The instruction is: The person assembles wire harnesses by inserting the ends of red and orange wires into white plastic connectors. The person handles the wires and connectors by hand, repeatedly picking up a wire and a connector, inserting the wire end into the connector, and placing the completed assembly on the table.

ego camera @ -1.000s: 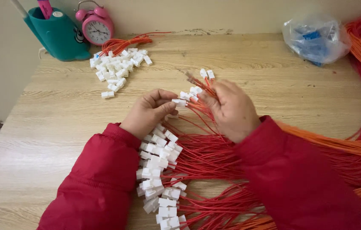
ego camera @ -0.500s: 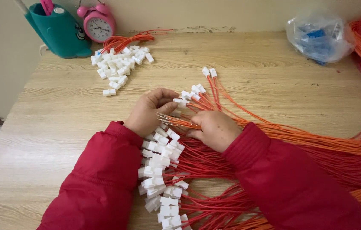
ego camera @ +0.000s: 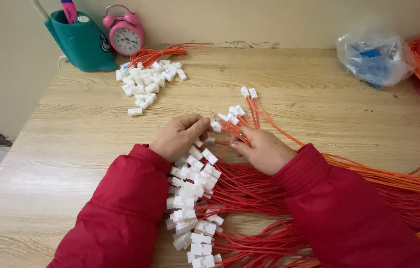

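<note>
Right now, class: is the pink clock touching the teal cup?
Cannot tell. In the head view the clock stands right beside the cup and their outlines meet, but the overlap hides whether there is contact or a small gap.

Right hand [ego camera: 264, 149] drawn nearer since 1.0 s ago; wire ends [ego camera: 230, 130] now pinched against left hand [ego camera: 180, 136] fingertips.

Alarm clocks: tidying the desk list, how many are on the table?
1. A pink alarm clock stands at the table's far left edge by the wall, right beside the teal pen holder. None seems hidden elsewhere.
</note>
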